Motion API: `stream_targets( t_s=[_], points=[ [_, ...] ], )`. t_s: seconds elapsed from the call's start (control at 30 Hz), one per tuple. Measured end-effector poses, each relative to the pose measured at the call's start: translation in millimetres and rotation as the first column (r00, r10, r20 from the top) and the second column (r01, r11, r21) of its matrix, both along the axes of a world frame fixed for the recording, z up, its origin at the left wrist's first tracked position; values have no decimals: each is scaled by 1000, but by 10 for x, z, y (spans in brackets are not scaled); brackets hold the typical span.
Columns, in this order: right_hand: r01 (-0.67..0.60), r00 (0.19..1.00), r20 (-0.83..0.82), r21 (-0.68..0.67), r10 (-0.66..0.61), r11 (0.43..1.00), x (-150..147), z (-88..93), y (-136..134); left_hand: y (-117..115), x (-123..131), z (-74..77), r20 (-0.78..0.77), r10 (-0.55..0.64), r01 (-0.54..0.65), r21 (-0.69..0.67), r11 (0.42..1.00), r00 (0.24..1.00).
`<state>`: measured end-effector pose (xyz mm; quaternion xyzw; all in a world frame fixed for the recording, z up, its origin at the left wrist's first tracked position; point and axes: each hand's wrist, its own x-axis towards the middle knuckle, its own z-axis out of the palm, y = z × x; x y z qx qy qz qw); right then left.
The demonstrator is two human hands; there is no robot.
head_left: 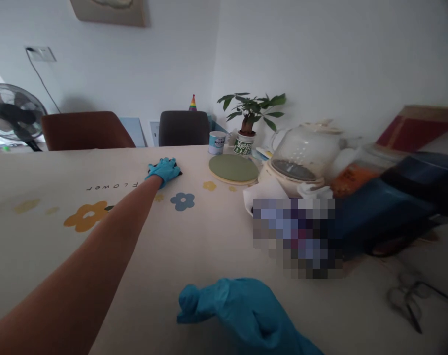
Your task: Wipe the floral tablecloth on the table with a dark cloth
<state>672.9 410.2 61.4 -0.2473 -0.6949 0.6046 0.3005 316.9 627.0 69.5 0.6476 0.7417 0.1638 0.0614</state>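
Observation:
My left hand [164, 170], in a blue glove, reaches far across the table and presses down on a small dark thing [178, 172] that only peeks out from under the fingers; I cannot make out what it is. My right hand [238, 310], also in a blue glove, rests on the cream tablecloth [194, 236] near the front edge, with its fingers curled in loosely and nothing visible in it. The cloth is printed with flowers and the word "FLOWER".
At the right stand a round green mat [233, 168], a white cup [217, 143], a potted plant [250, 118], a glass kettle [303, 155], a dark blue bag [390, 207] and scissors [408, 298]. Two chairs [86, 130] and a fan [13, 116] stand behind the table.

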Motion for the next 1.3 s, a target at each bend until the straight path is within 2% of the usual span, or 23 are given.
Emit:
stream_targets(
  t_s=[0.13,0.23,0.33,0.47,0.6,0.77,0.87,0.97,1.03,1.1,1.2,1.3],
  points=[
    [-71,986,-161,-145,47,987,-75,-100,32,1,-143,13,-17,7,-7,7,1000,1000],
    [-50,989,-149,-215,18,975,-138,-82,46,-128,-151,21,-31,-50,50,-1,999,998],
    [-30,998,-65,-218,16,975,-164,-19,59,-419,-99,16,-36,-119,118,-25,993,992],
    [20,999,28,-192,-15,981,-205,12,108,-1007,9,-32,-38,-220,216,-91,972,975],
    [48,999,19,-169,-45,984,-272,14,166,-1695,107,-96,-20,-274,266,-179,947,962],
    [86,996,-7,-127,-88,988,-293,107,191,-2573,116,-191,35,-324,320,-286,903,946],
    [154,984,-58,-169,-166,973,-282,125,219,-3059,51,-351,44,-388,385,-274,882,921],
    [160,965,-161,-268,-208,950,-298,57,267,-3422,48,-547,-23,-457,447,-163,879,889],
    [122,958,-212,-302,-192,946,-319,-13,291,-3535,134,-620,-77,-494,487,-93,868,866],
    [106,963,-214,-252,-162,962,-318,-71,294,-3516,294,-619,-108,-566,563,-61,824,818],
    [116,980,-145,-132,-135,984,-222,-99,275,-3270,610,-523,-126,-700,699,-53,713,703],
    [112,993,-33,-31,-113,993,-67,-97,273,-2879,906,-416,-112,-772,772,-54,634,626]
  ],
)
